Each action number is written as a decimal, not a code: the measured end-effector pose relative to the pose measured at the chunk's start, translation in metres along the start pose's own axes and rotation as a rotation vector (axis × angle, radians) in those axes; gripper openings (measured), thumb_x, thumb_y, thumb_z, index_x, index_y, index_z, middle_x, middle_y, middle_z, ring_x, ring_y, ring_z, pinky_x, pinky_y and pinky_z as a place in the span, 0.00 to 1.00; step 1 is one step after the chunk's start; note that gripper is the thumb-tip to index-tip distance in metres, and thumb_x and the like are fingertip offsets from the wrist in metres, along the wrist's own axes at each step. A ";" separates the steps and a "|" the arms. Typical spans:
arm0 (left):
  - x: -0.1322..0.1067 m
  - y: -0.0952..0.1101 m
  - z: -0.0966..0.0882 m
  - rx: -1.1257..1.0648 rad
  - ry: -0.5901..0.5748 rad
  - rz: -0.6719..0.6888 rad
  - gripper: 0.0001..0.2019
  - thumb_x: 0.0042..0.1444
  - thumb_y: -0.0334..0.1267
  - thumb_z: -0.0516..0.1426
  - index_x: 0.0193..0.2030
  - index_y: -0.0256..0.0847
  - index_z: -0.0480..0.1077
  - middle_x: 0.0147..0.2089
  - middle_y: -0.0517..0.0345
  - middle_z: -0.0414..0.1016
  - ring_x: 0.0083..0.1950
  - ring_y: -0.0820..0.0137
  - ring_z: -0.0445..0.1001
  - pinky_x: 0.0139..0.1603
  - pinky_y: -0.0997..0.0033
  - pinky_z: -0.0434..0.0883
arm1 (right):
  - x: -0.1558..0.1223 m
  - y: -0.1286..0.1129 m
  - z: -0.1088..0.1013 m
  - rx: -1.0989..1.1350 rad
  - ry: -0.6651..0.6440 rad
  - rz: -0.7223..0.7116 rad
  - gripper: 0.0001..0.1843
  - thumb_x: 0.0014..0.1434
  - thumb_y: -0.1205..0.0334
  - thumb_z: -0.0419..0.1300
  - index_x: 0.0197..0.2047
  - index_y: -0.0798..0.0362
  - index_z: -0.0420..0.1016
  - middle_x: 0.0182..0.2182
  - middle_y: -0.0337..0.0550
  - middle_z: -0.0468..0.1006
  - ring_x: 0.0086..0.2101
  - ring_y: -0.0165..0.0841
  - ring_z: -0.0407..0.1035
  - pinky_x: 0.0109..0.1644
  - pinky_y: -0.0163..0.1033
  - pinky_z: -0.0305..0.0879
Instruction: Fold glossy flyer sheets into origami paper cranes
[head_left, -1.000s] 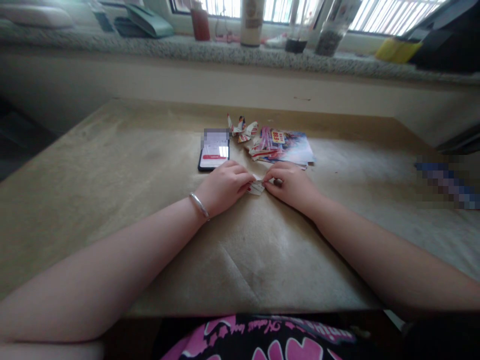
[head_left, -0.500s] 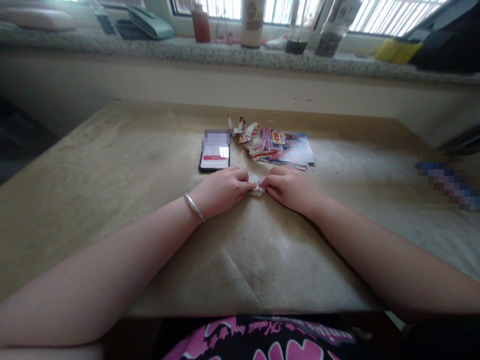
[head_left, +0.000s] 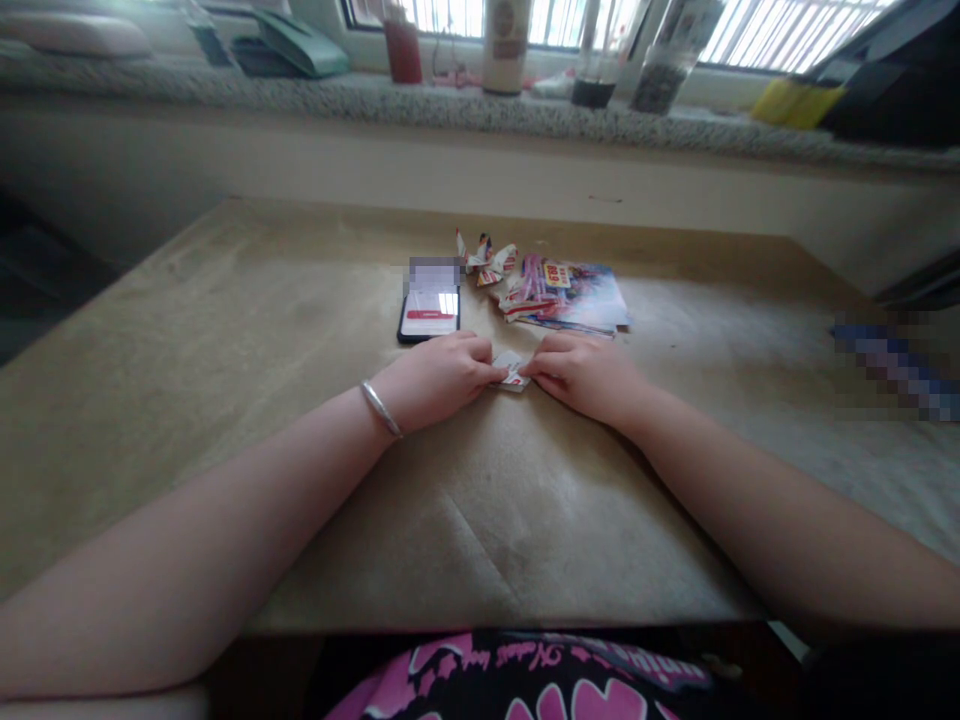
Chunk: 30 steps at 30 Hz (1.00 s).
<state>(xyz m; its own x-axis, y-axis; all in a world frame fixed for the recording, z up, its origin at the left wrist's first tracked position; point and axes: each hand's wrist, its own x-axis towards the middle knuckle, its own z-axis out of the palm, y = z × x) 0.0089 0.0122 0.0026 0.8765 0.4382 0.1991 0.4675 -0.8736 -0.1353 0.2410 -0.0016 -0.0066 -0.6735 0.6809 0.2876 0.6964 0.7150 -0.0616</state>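
Note:
A small folded piece of paper (head_left: pixel 511 370), white with red print, lies on the table between my hands. My left hand (head_left: pixel 442 378), with a silver bangle at the wrist, presses its left side with closed fingers. On the opposite side, the fingertips of my right hand (head_left: pixel 581 375) pinch or press the paper's right edge; my fingers partly cover both ends. Just beyond my left hand lies a phone (head_left: pixel 429 312) with a lit screen. Past my right hand is a stack of colourful printed sheets (head_left: pixel 589 295).
Folded paper shapes (head_left: pixel 491 262) with red and white print lie behind the paper, beside the phone. A blurred blue item (head_left: pixel 896 365) is at the table's right edge. Bottles, including a red one (head_left: pixel 403 50), stand on the stone windowsill (head_left: pixel 360 97) behind the table (head_left: pixel 480 520).
My left hand has shifted slightly left, showing more of the folded paper. My right hand stays almost in the same place at its edge.

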 end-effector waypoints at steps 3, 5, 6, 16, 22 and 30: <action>-0.001 -0.003 0.000 -0.031 0.000 0.013 0.12 0.63 0.35 0.52 0.47 0.45 0.76 0.34 0.54 0.71 0.34 0.70 0.68 0.37 0.72 0.64 | 0.000 0.000 -0.001 -0.013 -0.022 -0.015 0.13 0.62 0.64 0.53 0.40 0.49 0.81 0.35 0.46 0.78 0.35 0.34 0.69 0.37 0.38 0.58; -0.002 -0.005 0.001 -0.046 0.001 0.022 0.12 0.64 0.36 0.51 0.46 0.46 0.77 0.33 0.55 0.70 0.34 0.71 0.67 0.36 0.72 0.64 | 0.000 0.000 -0.002 -0.025 -0.033 -0.032 0.14 0.62 0.64 0.53 0.41 0.49 0.81 0.35 0.45 0.78 0.36 0.34 0.69 0.38 0.38 0.58; -0.003 -0.006 0.001 -0.048 0.002 0.028 0.12 0.64 0.36 0.51 0.46 0.46 0.77 0.33 0.55 0.70 0.33 0.71 0.67 0.35 0.72 0.63 | 0.000 0.000 -0.003 -0.026 -0.036 -0.038 0.14 0.62 0.64 0.53 0.41 0.49 0.81 0.36 0.45 0.78 0.36 0.35 0.69 0.38 0.38 0.59; -0.006 -0.013 -0.003 -0.095 -0.031 0.044 0.12 0.64 0.36 0.52 0.44 0.47 0.78 0.32 0.57 0.71 0.30 0.74 0.65 0.32 0.73 0.60 | -0.003 -0.001 -0.008 -0.093 -0.076 -0.009 0.13 0.60 0.66 0.55 0.40 0.47 0.81 0.37 0.43 0.79 0.35 0.34 0.68 0.35 0.38 0.57; -0.010 -0.018 -0.010 -0.142 -0.086 0.049 0.13 0.64 0.37 0.51 0.44 0.48 0.78 0.32 0.57 0.71 0.31 0.76 0.65 0.32 0.76 0.60 | -0.005 -0.001 -0.011 -0.100 -0.087 0.009 0.13 0.60 0.65 0.54 0.39 0.48 0.82 0.38 0.43 0.80 0.36 0.34 0.71 0.37 0.38 0.59; -0.009 -0.019 -0.008 -0.197 -0.078 0.035 0.13 0.64 0.37 0.51 0.44 0.47 0.78 0.35 0.56 0.73 0.32 0.76 0.67 0.35 0.75 0.63 | -0.008 0.013 -0.010 -0.029 -0.068 0.021 0.12 0.59 0.66 0.54 0.35 0.50 0.81 0.39 0.41 0.81 0.39 0.35 0.73 0.41 0.38 0.64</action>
<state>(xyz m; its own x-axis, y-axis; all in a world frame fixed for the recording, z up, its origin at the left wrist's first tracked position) -0.0089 0.0230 0.0112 0.9019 0.4149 0.1204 0.4115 -0.9099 0.0529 0.2582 0.0008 -0.0001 -0.6734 0.7054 0.2212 0.7167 0.6964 -0.0388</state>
